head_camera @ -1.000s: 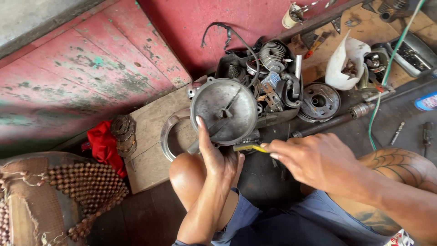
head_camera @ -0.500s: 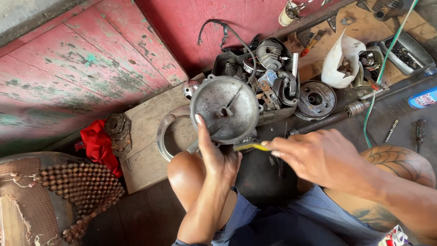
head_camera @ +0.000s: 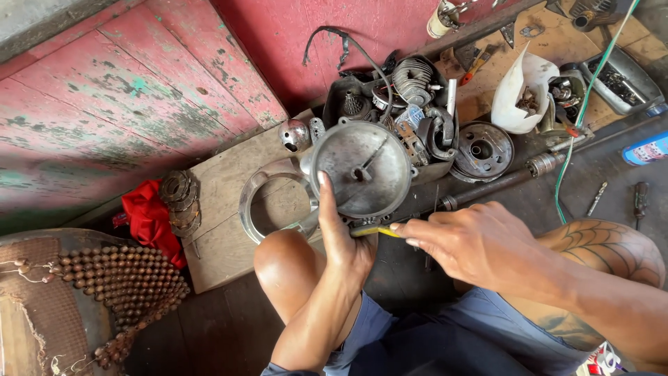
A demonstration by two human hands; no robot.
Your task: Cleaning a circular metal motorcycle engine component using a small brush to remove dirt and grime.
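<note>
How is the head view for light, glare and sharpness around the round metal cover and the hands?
Head view: soft, even daylight, no hard shadows; the round grey metal cover shows only a dull sheen, no glare. The left hand and right hand are sharp, with the yellow-handled tool readable. The floor beneath the knees is dim.

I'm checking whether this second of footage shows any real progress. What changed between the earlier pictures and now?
Almost nothing. The left hand steadies the round metal housing exactly as before, and the right hand keeps the yellow-handled tool pressed at its lower edge. Neither grip was let go. Only the view shifted slightly. The metal ring and pile of parts stayed put.
</note>
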